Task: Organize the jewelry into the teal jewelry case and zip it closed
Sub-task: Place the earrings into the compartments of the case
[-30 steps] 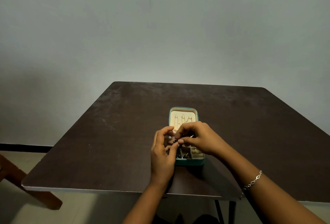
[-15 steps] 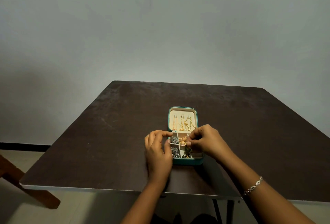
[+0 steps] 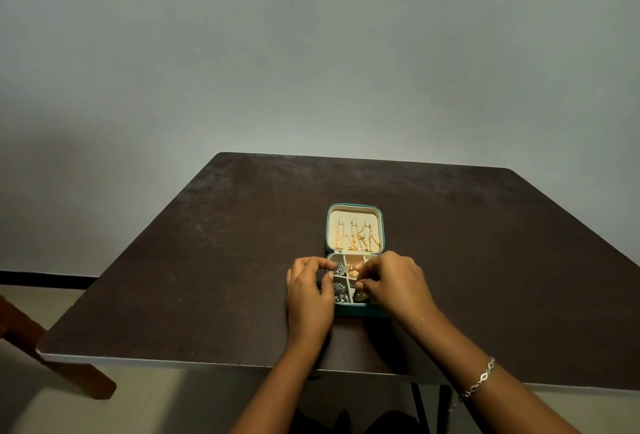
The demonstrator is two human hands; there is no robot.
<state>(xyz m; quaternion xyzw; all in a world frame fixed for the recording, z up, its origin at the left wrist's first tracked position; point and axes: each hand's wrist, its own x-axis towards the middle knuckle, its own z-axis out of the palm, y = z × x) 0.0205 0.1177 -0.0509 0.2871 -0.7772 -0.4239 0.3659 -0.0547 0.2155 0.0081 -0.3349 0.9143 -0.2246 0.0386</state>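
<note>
Matt, scuffed counter (image 3: 242, 243) — metal glints
Teal case (image 3: 360, 311) lined in cream, soft-looking fabric; gold chains (image 3: 358, 236) shiny, silver pieces (image 3: 340, 269) duller.

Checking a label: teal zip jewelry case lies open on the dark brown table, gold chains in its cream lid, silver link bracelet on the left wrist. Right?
No. The head view shows the silver link bracelet on the right wrist, not the left. The rest holds: teal jewelry case open, gold chains in its lid.
</note>
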